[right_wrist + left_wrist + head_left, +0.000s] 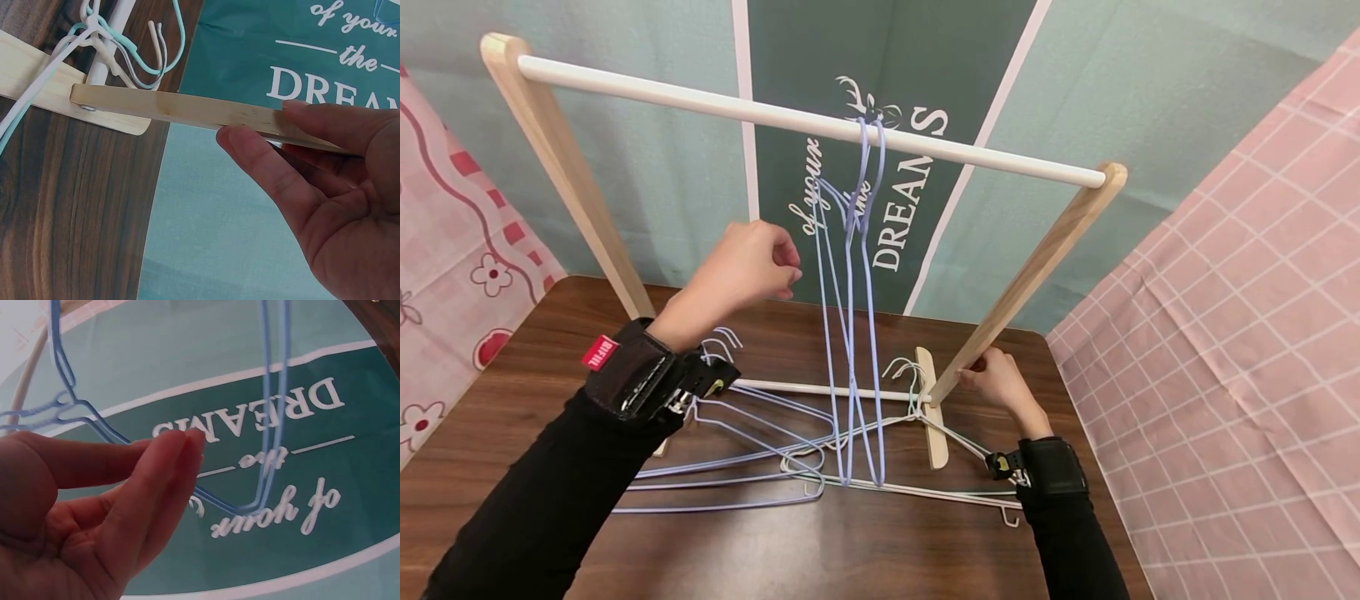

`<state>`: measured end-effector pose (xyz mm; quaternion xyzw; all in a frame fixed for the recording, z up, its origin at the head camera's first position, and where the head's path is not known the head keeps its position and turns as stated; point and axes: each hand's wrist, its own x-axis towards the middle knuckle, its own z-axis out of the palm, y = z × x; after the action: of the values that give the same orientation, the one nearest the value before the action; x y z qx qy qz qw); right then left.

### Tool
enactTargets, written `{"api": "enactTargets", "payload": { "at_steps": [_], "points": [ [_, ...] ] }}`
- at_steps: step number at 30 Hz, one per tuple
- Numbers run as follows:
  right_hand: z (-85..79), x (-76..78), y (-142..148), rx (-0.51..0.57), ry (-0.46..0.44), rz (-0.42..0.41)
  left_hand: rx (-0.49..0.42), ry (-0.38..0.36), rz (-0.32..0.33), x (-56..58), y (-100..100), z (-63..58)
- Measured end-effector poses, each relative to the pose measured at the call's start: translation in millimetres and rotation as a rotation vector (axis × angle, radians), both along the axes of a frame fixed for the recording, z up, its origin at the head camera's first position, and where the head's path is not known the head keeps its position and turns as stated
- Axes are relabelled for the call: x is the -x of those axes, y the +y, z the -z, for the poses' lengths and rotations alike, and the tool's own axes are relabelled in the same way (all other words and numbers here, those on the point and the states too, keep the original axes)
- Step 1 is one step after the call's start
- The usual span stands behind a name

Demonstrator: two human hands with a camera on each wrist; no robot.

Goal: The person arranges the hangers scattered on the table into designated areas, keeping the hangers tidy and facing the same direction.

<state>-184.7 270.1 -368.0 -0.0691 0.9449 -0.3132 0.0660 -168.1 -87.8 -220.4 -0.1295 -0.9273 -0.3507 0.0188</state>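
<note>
Two light purple-blue wire hangers [871, 333] hang by their hooks from the white rail [700, 101] of a small wooden rack. My left hand [752, 262] is raised just left of them, with loosely bent fingers and nothing between them. The left wrist view shows the hangers [267, 394] passing behind that hand. Low on the rack's right wooden upright [1026, 279], my right hand [1000, 387] pinches the post between thumb and fingers. The right wrist view shows this hold on the upright [187, 109] closely.
More purple hangers [730, 505] lie on the dark wood table to the left, partly hidden by my left arm. White and mint hangers [917, 492] lie on the right, by the rack's foot [936, 446]. A lower white bar [805, 388] crosses between the feet. Curtains surround the table.
</note>
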Motion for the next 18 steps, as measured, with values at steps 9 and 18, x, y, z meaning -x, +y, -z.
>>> {"api": "enactTargets", "payload": {
  "at_steps": [9, 18],
  "points": [
    [-1.1, -0.4, 1, -0.024, 0.033, -0.011, 0.09, -0.021, 0.037, 1.6, -20, 21.0],
    [0.0, 0.4, 1, -0.01, 0.024, -0.004, 0.163, -0.059, 0.054, 1.8, -42, 49.3]
  ]
}}
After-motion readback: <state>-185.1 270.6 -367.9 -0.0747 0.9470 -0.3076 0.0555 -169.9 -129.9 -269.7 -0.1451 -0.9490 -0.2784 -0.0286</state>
